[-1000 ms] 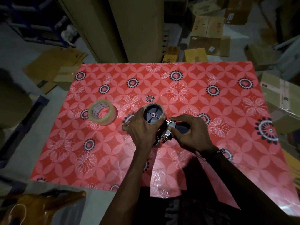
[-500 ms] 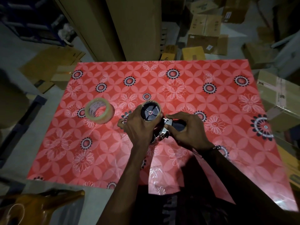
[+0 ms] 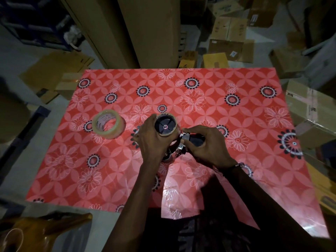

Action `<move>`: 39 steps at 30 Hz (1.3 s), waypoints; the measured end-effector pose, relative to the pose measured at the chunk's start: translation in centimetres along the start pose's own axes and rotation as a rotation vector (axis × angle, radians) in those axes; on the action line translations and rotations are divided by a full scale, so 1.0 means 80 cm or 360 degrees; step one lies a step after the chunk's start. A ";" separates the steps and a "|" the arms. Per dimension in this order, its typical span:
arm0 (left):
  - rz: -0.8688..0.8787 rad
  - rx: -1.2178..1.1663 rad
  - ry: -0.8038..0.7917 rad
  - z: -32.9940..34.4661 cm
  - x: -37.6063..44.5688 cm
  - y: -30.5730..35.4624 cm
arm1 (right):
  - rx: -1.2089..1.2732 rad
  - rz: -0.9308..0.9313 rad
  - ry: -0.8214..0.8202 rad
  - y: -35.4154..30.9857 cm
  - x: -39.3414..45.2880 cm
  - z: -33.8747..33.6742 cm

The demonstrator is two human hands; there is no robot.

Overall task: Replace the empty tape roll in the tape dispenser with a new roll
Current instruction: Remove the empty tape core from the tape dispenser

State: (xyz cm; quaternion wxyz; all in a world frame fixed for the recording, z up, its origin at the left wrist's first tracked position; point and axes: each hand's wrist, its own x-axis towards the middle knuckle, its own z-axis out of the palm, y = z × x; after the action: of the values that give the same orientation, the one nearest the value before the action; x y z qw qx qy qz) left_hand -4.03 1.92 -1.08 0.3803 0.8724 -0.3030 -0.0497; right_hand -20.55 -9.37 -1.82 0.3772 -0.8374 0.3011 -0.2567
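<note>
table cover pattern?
Red plastic table cover with pale petal circles and dark and white flower medallions; head view.

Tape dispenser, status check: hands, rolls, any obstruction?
Left hand grips empty roll on dispenser. Right hand grips handle. New roll on table, untouched. Nothing blocking.

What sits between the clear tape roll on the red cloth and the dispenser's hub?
The empty brown cardboard core is on the black hub, gripped by the left hand. The new clear tape roll lies left, apart.
</note>
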 end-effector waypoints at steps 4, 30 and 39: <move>0.0061 0.0058 -0.0087 -0.005 -0.008 -0.003 | -0.0005 -0.0012 -0.0032 0.002 0.002 0.000; -0.0042 0.0083 0.0121 -0.004 -0.005 0.013 | 0.0018 0.0009 -0.0046 0.003 0.004 0.002; -0.0108 0.0029 0.0154 -0.005 -0.001 0.017 | 0.0001 0.0027 -0.0047 0.003 0.004 0.003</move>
State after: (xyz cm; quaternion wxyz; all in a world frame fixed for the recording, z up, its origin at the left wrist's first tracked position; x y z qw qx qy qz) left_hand -4.62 1.49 0.13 0.3845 0.8871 -0.2548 -0.0175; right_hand -20.28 -9.61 -2.12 0.3842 -0.8383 0.3025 -0.2412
